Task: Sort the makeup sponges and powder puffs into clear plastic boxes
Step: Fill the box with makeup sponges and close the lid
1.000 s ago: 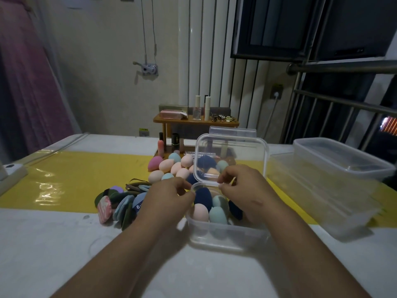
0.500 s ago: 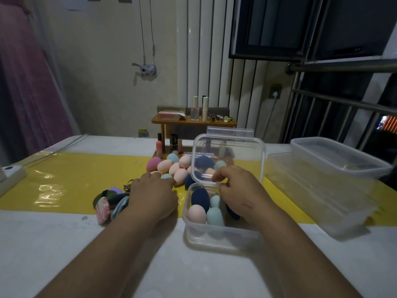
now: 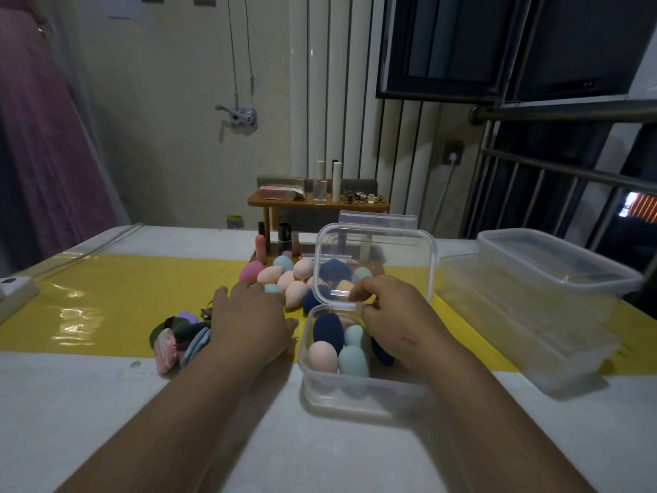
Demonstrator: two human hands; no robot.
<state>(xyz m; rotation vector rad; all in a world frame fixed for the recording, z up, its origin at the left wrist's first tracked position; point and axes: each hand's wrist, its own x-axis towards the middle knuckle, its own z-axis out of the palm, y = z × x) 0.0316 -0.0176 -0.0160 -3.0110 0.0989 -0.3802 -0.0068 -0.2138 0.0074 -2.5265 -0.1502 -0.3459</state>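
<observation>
Fingers [image 3: 245, 291] of the left hand [image 3: 249, 322] lie straight and spread, palm down. Their tips are at the near edge of the loose egg-shaped makeup sponges [image 3: 284, 279] at 12 o'clock and grip nothing. Fingers [image 3: 359, 291] of the right hand [image 3: 394, 318] curl at the back rim of the small clear box [image 3: 313, 382], where its lid [image 3: 377, 240] stands open. Whether they pinch anything cannot be told. Inside the box are a navy sponge [image 3: 327, 329], a pink sponge [image 3: 321, 355] and two teal sponges [image 3: 352, 361]. The powder puffs [image 3: 174, 338] are heaped at 9 o'clock of the left hand. Larger clear boxes [image 3: 554, 275] sit at 3 o'clock of the small box.
</observation>
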